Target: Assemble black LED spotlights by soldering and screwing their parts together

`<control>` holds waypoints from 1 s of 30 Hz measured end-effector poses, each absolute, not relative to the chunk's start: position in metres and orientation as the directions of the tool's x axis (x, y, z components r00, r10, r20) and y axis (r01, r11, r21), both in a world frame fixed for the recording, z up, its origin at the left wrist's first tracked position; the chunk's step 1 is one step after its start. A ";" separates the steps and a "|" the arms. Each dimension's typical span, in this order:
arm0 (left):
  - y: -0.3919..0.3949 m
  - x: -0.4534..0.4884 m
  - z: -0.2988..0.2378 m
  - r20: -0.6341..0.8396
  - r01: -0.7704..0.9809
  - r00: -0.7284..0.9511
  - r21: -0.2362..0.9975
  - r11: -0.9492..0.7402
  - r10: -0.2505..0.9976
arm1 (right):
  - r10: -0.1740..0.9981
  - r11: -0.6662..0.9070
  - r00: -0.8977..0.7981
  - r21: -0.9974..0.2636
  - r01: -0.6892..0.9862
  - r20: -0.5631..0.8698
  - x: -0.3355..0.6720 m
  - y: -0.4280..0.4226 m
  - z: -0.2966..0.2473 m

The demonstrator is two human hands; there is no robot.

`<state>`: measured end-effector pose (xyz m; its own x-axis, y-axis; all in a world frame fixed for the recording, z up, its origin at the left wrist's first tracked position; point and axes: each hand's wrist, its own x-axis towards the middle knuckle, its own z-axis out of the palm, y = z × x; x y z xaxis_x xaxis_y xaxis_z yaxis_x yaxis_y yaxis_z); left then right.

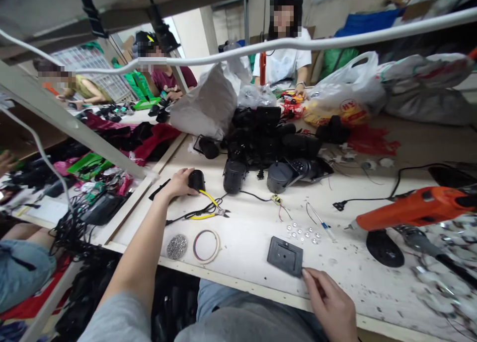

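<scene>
My left hand reaches far out at the left, its fingers curled round a black cylindrical housing standing on the bench. Just in front lie yellow-handled cutting pliers and a black cable. Near the front edge my right hand pinches the corner of a dark grey rectangular plastic plate. Several small clear discs and a thin screwdriver-like tool lie beyond the plate. A round heap of small metal parts and a tape-like ring sit between my arms.
An orange power screwdriver lies at right beside blurred white parts. Black housings are piled at the back among plastic bags. A white cable crosses overhead. Co-workers sit beyond the bench and at left.
</scene>
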<state>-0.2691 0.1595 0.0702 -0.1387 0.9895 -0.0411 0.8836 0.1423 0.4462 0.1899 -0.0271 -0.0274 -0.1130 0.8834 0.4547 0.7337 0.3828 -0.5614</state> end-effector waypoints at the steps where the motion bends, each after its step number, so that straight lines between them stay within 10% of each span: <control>1: 0.161 -0.261 0.073 -0.012 0.864 -0.129 0.489 0.119 0.992 | 0.882 0.376 -0.093 -0.570 0.731 0.462 0.188 -0.028 -0.030; 7: 0.173 -0.169 0.052 0.141 0.725 0.018 0.680 -0.110 0.990 | 0.871 0.359 -0.045 -0.571 0.738 0.490 0.186 -0.031 -0.041; 13: 0.188 -0.130 0.029 0.223 0.619 -0.194 0.783 -0.057 0.955 | 0.839 0.465 -0.169 -0.520 0.717 0.517 0.190 -0.027 -0.025; 30: 0.265 -0.138 0.097 0.168 0.748 0.177 0.617 -0.243 0.970 | 0.829 0.452 -0.073 -0.587 0.672 0.554 0.182 -0.034 -0.039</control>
<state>-0.1380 0.2648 0.0970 0.1770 0.9698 0.1680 0.7480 -0.2435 0.6174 0.1820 -0.0338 -0.0393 -0.0734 0.8292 0.5541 0.6719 0.4517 -0.5870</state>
